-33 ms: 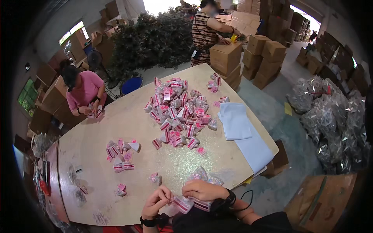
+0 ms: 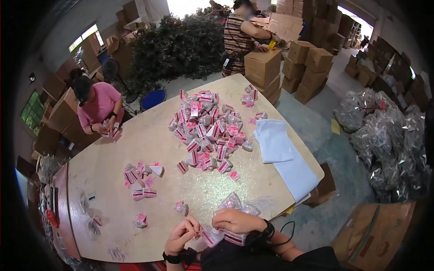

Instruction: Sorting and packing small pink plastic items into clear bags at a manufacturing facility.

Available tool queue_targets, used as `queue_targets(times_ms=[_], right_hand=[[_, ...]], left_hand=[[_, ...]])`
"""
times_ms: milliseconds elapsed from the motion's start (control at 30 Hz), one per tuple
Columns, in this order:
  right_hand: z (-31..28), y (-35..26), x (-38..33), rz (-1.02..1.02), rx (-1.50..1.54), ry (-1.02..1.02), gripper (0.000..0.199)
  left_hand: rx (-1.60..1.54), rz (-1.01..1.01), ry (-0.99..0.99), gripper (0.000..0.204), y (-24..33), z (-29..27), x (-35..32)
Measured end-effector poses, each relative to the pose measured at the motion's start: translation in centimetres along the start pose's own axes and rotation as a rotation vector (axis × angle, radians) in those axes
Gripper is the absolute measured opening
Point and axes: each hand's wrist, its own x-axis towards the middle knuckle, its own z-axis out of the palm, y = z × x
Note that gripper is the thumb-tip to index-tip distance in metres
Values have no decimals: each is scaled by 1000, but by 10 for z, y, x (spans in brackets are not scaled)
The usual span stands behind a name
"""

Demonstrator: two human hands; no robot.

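Observation:
At the near table edge my left hand [image 2: 183, 235] is closed, thumb and fingertips pinching a thin pale strand [image 2: 200, 231] that runs toward a small clear packet with a pink-and-white card [image 2: 211, 236]. My right hand [image 2: 238, 222] is closed, its fingers bent down over the packet's upper part; the fingertips are partly hidden. A second pink-striped card [image 2: 234, 238] shows just below the right hand. Beyond that hand lie clear bags with pale contents [image 2: 230, 202]. One small carded packet [image 2: 181, 208] rests on the table beyond my left hand.
A large heap of carded packets [image 2: 210, 128] covers the table's middle, with a smaller group [image 2: 143, 178] to its left. Light blue sheets [image 2: 289, 162] lie along the right edge. A co-worker in pink [image 2: 99, 106] handles packets at the left; another person [image 2: 237, 40] stands by cartons [image 2: 262, 67].
The carded packet between my hands has tilted slightly. Both hands stay in nearly the same place.

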Motion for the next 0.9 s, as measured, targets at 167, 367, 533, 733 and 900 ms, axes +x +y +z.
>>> queue_targets(times_ms=[167,367,533,733,900], right_hand=[[0,6,-1,-22,17,-17,13],[-7,15,-10,2,-80,28,12],[-9,36,-17,31,-80,73,12],[5,74,-13,-71,8,76,11],[18,93,-14,-99,259,86,5]], left_hand=[[-145,-97,-94,12,0,5,4],[-37,-336,-8,15,2,2,1],[250,-349,30,15,5,-1,-3],[-168,-119,-55,15,-6,31,0],[-289,-71,-127,15,-11,46,5]])
